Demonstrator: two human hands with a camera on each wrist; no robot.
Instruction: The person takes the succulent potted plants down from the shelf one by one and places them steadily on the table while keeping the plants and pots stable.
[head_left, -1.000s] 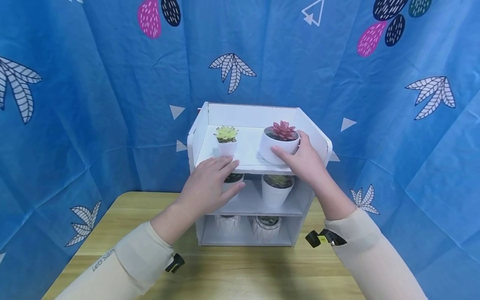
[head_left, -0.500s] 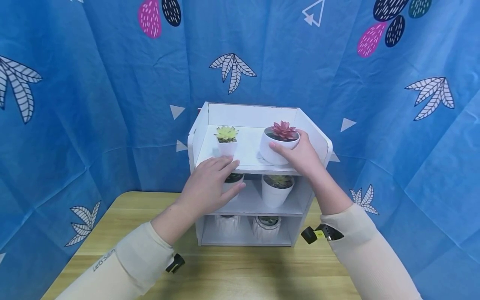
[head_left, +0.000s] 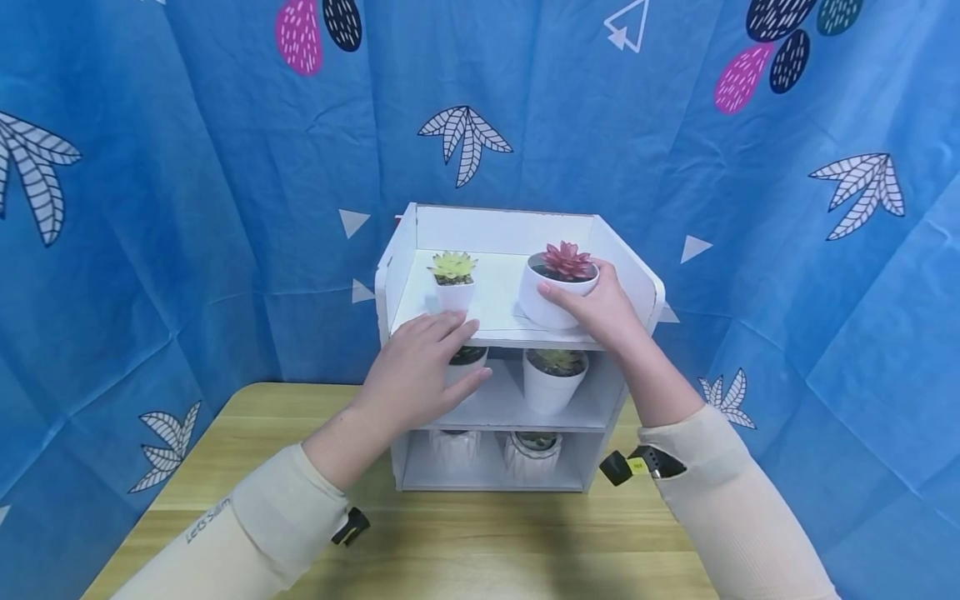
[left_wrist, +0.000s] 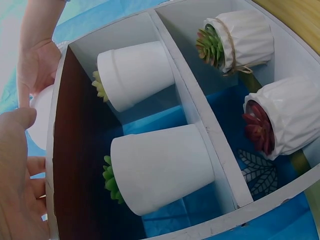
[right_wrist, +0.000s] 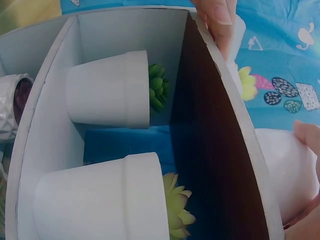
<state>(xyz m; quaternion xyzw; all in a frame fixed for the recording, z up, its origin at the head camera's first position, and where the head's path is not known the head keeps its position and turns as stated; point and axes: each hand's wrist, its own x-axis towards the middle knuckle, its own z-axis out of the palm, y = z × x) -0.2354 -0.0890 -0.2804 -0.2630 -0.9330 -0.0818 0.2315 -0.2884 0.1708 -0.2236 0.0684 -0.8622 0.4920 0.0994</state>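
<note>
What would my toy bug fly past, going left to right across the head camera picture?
Left sleeve → small yellow-green plant → red plant → right hand, holding the red plant's white pot → right sleeve.

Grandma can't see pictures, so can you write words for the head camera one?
A person's right hand grips a white pot with a red succulent atop a white shelf unit; the left hand is by a smaller potted plant. More pots stand below.

6 potted succulents [head_left: 551, 385]; 1 white rack [head_left: 497, 287]; 1 table [head_left: 457, 542]
</note>
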